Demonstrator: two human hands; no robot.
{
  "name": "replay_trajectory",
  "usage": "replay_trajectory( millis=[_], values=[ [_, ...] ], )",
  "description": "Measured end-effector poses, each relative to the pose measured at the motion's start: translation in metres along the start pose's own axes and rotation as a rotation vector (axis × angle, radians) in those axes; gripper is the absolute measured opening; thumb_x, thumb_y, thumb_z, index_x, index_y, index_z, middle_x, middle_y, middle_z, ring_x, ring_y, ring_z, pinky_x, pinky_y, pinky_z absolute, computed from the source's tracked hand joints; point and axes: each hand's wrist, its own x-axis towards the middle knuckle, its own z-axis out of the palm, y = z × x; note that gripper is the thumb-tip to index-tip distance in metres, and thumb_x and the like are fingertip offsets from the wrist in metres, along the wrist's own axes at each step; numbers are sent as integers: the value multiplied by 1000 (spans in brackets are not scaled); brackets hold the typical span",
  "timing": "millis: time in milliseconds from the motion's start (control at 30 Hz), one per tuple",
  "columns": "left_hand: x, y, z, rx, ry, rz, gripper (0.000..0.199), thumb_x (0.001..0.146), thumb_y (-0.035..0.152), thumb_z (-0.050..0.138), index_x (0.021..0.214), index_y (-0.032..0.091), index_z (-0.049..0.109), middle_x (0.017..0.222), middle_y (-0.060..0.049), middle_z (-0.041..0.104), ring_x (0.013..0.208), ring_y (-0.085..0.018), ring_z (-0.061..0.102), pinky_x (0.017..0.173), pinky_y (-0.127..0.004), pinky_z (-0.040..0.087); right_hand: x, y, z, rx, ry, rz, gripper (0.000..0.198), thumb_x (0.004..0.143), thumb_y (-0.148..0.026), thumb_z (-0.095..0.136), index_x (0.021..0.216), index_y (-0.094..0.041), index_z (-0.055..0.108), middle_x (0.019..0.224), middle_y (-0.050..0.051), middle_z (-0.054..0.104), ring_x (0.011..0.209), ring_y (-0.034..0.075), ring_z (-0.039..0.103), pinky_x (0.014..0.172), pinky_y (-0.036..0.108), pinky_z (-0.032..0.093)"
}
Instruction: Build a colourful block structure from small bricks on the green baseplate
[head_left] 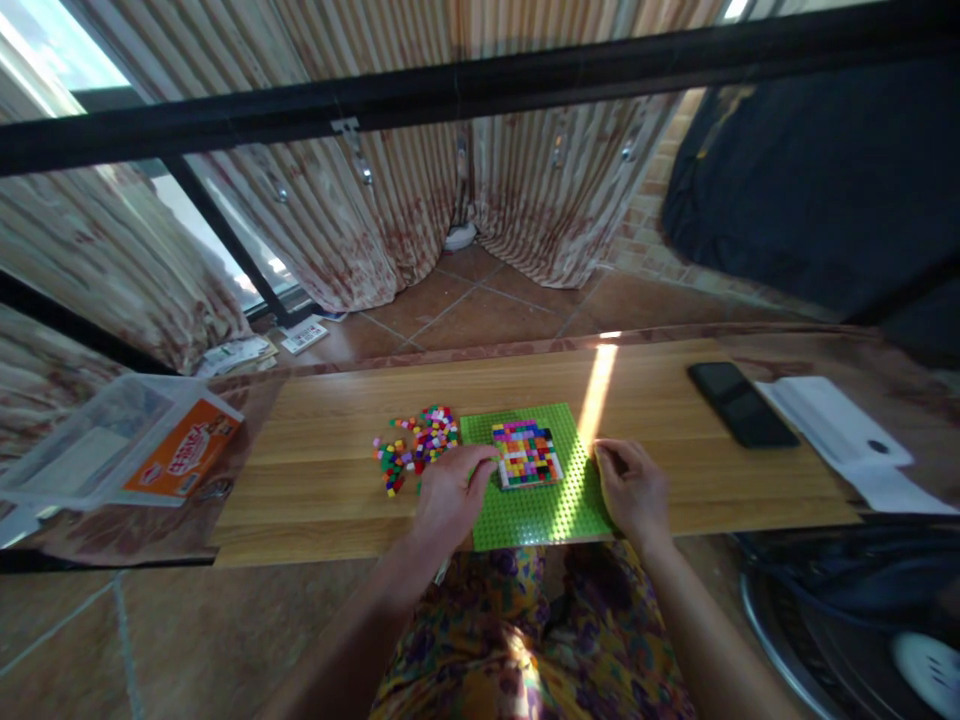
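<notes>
A green studded baseplate (517,525) lies on the wooden board, with a block of small multicoloured bricks (527,452) built up on it. My left hand (454,490) reaches over the plate's left side, thumb and forefinger pinched at the left edge of the brick block. Whatever sits in that pinch is too small to name. At the plate's right edge rests my right hand (636,492), its fingers curled and closed on the rim. Loose coloured bricks (431,432) are spread in a pile left of the plate, partly behind my left hand.
A black phone (742,403) lies on the board's right end, beside a white box-like object (844,430). On the left stands a clear plastic tub (97,440) with an orange label. A dark metal rail (465,88) crosses beyond the board, in front of striped curtains.
</notes>
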Motion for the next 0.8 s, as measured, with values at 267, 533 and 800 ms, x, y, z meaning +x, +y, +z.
replay_trajectory(
  millis=[267,533,800],
  values=[
    [8,2,18,77,154,38,7,87,23,61,89,23,67,90,-2,72,94,-18,63,91,-33,47,0,0,0,6,-2,7,26,87,-39,52,83,-19,69,87,8,69,75,20,61,68,32,46],
    [12,4,35,96,320,142,5,81,16,63,82,21,61,89,-3,68,90,-20,61,85,-35,46,0,3,2,15,7,4,26,87,-38,53,84,-19,70,86,8,69,74,19,61,68,32,46],
    [14,8,49,50,464,140,11,76,10,61,78,20,56,93,-6,64,92,-21,60,86,-37,48,1,2,1,15,13,8,23,86,-35,55,82,-18,70,87,8,70,73,19,62,67,31,47]
  ],
)
